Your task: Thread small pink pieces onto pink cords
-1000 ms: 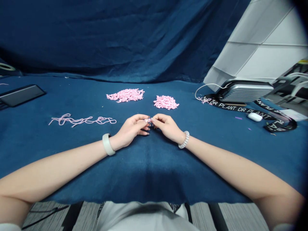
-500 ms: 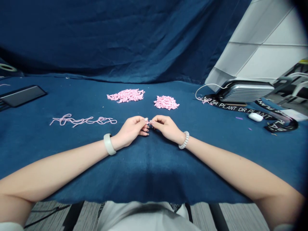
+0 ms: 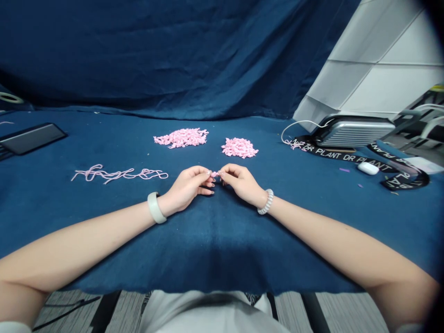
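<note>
A short piece of pink yarn (image 3: 214, 174) is stretched between my two hands, and it looks knotted or twisted in the middle. My left hand (image 3: 189, 187) pinches one end between thumb and forefinger, its other fingers loosely curled below. The other end is pinched by my right hand (image 3: 242, 184), with its fingers bent in. Beyond the hands lie two heaps of small pink knotted yarn pieces, a wider left heap (image 3: 182, 138) and a rounder right heap (image 3: 239, 147). Loose pale pink yarn strands (image 3: 120, 174) lie tangled to the left of my left hand.
A dark phone-like slab (image 3: 33, 138) lies at the far left. On the right are a ribbed silver case (image 3: 355, 133) with a white cable, a black lettered strap (image 3: 342, 156) and a white earbud case (image 3: 368, 169). A blue cloth (image 3: 208, 249) covers the table.
Both hands have risen very slightly and drawn a little apart, so more of the pink yarn shows between the fingertips. The heaps and loose strands stay put.
</note>
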Tool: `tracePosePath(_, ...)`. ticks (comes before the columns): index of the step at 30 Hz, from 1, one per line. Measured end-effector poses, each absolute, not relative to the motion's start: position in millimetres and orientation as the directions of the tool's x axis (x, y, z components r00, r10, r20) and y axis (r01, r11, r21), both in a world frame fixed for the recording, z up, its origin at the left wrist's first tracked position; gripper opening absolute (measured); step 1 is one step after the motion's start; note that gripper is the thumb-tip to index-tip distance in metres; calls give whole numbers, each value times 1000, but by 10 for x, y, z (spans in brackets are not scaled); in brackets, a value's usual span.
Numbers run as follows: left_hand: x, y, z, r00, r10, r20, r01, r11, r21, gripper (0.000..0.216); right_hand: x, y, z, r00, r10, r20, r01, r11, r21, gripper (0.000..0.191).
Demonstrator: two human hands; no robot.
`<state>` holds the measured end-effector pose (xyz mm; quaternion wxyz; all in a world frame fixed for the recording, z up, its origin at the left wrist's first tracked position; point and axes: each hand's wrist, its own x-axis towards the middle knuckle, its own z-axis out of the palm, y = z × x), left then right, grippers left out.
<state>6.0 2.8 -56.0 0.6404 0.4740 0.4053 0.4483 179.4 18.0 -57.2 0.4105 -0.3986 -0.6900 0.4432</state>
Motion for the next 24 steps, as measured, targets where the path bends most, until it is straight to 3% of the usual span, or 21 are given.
tracePosePath(5, 80, 11, -537, 277, 961, -20, -126, 57, 990, 19, 1785, 166, -569, -352, 895, 273, 251, 371, -894, 17)
tracePosePath(9, 91, 14, -530, 299, 952, -65, -28, 77, 997, 19, 1782, 168, -579, -355, 888, 291, 295, 402, -867, 19)
tracePosePath(18, 90, 6, -540, 270, 962, -33, -72, 54, 996, 20, 1784, 155, -562, -388, 893, 229, 250, 341, -906, 17)
tracePosePath(21, 97, 12, -547, 243, 969, -37, -92, 62, 994, 21, 1789, 144, -573, -341, 873, 349, 287, 450, -846, 9)
tracePosePath(24, 102, 16, -552, 223, 974, -47, -112, 73, 991, 20, 1798, 102, -576, -321, 734, 599, 383, 679, -627, 3)
